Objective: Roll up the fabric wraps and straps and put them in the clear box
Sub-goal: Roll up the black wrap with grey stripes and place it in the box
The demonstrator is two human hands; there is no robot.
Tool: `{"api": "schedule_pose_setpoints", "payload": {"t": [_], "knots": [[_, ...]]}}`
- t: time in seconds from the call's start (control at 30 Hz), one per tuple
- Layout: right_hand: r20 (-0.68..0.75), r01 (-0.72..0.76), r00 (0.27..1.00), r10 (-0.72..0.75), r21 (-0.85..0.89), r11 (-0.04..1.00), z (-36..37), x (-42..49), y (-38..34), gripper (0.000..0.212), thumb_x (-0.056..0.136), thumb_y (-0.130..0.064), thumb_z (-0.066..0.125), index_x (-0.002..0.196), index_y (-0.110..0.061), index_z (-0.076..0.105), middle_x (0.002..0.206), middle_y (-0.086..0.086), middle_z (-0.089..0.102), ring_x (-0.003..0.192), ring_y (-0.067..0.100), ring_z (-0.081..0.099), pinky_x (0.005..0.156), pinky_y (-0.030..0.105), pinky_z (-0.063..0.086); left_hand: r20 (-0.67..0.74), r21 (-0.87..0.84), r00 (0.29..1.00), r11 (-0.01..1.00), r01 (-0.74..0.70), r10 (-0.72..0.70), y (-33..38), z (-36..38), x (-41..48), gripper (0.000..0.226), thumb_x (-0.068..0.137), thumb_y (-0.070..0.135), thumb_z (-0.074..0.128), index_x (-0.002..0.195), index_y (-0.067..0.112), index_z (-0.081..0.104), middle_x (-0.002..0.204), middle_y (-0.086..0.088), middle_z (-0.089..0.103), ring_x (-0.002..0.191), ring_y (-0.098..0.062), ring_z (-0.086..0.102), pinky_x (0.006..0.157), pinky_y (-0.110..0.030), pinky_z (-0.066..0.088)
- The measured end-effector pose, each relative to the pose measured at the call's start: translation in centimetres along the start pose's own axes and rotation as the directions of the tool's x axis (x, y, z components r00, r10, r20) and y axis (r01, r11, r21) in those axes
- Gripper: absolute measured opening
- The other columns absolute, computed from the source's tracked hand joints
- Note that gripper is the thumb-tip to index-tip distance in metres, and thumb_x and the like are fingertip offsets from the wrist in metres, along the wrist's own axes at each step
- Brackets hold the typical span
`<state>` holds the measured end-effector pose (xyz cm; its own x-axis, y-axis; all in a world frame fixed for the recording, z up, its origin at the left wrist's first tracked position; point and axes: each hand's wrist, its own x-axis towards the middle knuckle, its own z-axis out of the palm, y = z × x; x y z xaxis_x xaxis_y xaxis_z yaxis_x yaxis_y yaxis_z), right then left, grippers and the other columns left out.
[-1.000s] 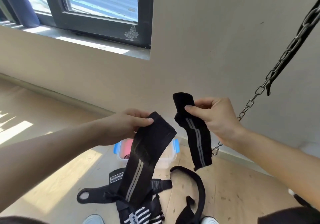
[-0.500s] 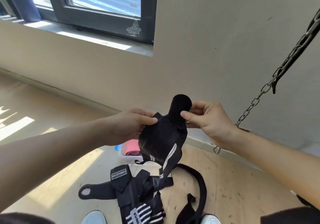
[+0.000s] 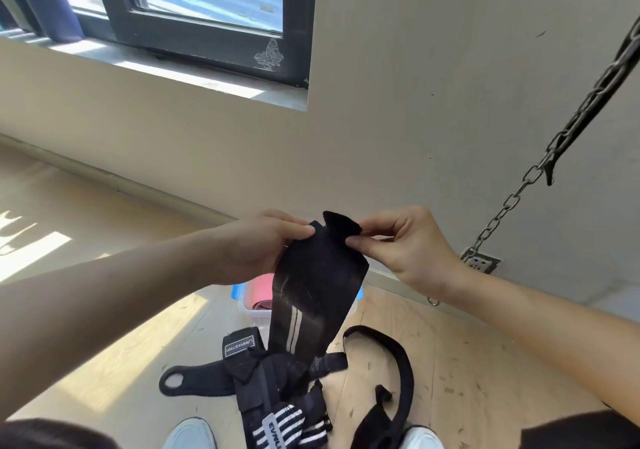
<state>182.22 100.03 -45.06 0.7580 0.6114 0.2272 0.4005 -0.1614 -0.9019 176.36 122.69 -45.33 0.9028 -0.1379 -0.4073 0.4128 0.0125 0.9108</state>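
I hold a black fabric wrap (image 3: 313,296) with two grey stripes up in the air in front of me. My left hand (image 3: 258,246) pinches its top left corner. My right hand (image 3: 403,251) pinches the top right, where the end of the wrap curls over into a small fold. The wrap hangs down flat between my hands. Behind it on the floor stands the clear box (image 3: 254,310) with blue clips; something pink lies inside. Most of the box is hidden by the wrap.
A heap of black straps and wraps (image 3: 273,389) lies on the wooden floor below, with a long black belt loop (image 3: 398,372) to its right. A steel chain (image 3: 540,171) hangs at the right. My shoes (image 3: 188,434) show at the bottom edge.
My hands came together: the wrap's two ends, held apart a second ago, now meet at the top. The end in my right hand has been folded onto the part in my left.
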Motion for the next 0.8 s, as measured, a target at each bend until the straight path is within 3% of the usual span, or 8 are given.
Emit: {"api": "schedule_pose_setpoints", "payload": {"t": [0.1,0.2,0.27,0.33,0.47,0.53,0.7,0.8], "knots": [[0.089,0.153,0.986,-0.139,-0.187,0.970,-0.1,-0.1,0.0,0.024,0.084,0.010,0.073,0.101,-0.005,0.080,0.105,0.004,0.078,0.102,0.007,0.073,0.091,0.022,0.057,-0.038,-0.047,0.999,0.999,-0.004,0.002,-0.1,0.3,0.1,0.035,0.107,0.012,0.044,0.125,-0.013,0.061,0.134,-0.034,0.058,0.110,-0.032,0.060,0.110,-0.049,0.042],[0.174,0.341,0.939,-0.295,-0.388,0.856,-0.2,0.0,0.3,0.022,0.084,0.001,0.076,0.103,-0.010,0.080,0.111,0.003,0.076,0.106,0.004,0.069,0.091,0.014,0.054,-0.030,-0.058,1.000,0.998,-0.002,0.000,0.0,0.8,-0.1,0.034,0.107,0.014,0.043,0.120,-0.009,0.065,0.124,-0.028,0.067,0.103,-0.029,0.066,0.098,-0.040,0.050],[0.218,0.388,0.921,-0.322,-0.452,0.803,-0.2,0.0,0.3,0.023,0.086,-0.003,0.075,0.107,-0.012,0.080,0.118,0.002,0.074,0.111,0.007,0.067,0.095,0.014,0.052,0.002,-0.065,1.000,0.998,0.001,-0.001,0.1,0.9,-0.2,0.036,0.106,0.018,0.045,0.120,-0.007,0.066,0.125,-0.024,0.069,0.111,-0.032,0.068,0.103,-0.041,0.049],[0.252,0.369,0.927,-0.279,-0.461,0.807,-0.2,0.0,0.0,0.030,0.086,0.001,0.074,0.111,-0.014,0.079,0.125,0.001,0.072,0.115,0.005,0.065,0.098,0.013,0.049,0.050,-0.022,0.999,1.000,-0.008,0.009,0.2,0.9,-0.6,0.035,0.104,0.020,0.050,0.122,-0.005,0.067,0.124,-0.024,0.070,0.119,-0.034,0.066,0.108,-0.043,0.048],[0.290,0.190,0.955,-0.066,-0.426,0.885,-0.5,-0.2,-0.8,0.046,0.082,0.006,0.065,0.113,-0.024,0.078,0.133,-0.010,0.066,0.119,-0.006,0.061,0.105,0.018,0.046,0.079,0.129,0.995,0.989,-0.071,0.061,-0.1,0.5,-1.1,0.025,0.096,0.003,0.061,0.119,-0.004,0.069,0.119,-0.026,0.071,0.113,-0.035,0.069,0.100,-0.038,0.054],[0.269,0.103,0.963,-0.001,-0.365,0.925,-0.6,-0.1,-1.1,0.041,0.082,0.005,0.065,0.108,-0.023,0.080,0.130,-0.012,0.068,0.116,-0.008,0.062,0.106,0.020,0.047,0.075,0.169,0.993,0.980,-0.102,0.090,-0.2,0.5,-1.1,0.024,0.095,-0.001,0.063,0.117,-0.003,0.070,0.117,-0.025,0.072,0.110,-0.035,0.070,0.098,-0.038,0.056],[0.197,0.111,0.979,-0.049,-0.316,0.942,-0.4,-0.1,-0.9,0.014,0.085,-0.012,0.079,0.093,-0.023,0.078,0.119,-0.012,0.071,0.112,-0.001,0.064,0.098,0.027,0.051,0.097,0.231,0.984,0.958,-0.171,0.152,-0.1,0.6,-1.1,0.022,0.095,0.001,0.066,0.116,-0.002,0.070,0.116,-0.026,0.072,0.114,-0.042,0.067,0.103,-0.048,0.053],[0.205,0.122,0.978,-0.045,-0.384,0.915,-0.2,0.3,-0.2,0.031,0.081,-0.025,0.084,0.105,-0.028,0.064,0.123,-0.016,0.065,0.116,0.004,0.059,0.098,0.028,0.047,0.160,0.296,0.973,0.932,-0.208,0.166,0.3,1.0,-1.4,0.029,0.088,0.006,0.075,0.116,0.001,0.069,0.114,-0.026,0.072,0.111,-0.043,0.068,0.100,-0.051,0.055]]}}
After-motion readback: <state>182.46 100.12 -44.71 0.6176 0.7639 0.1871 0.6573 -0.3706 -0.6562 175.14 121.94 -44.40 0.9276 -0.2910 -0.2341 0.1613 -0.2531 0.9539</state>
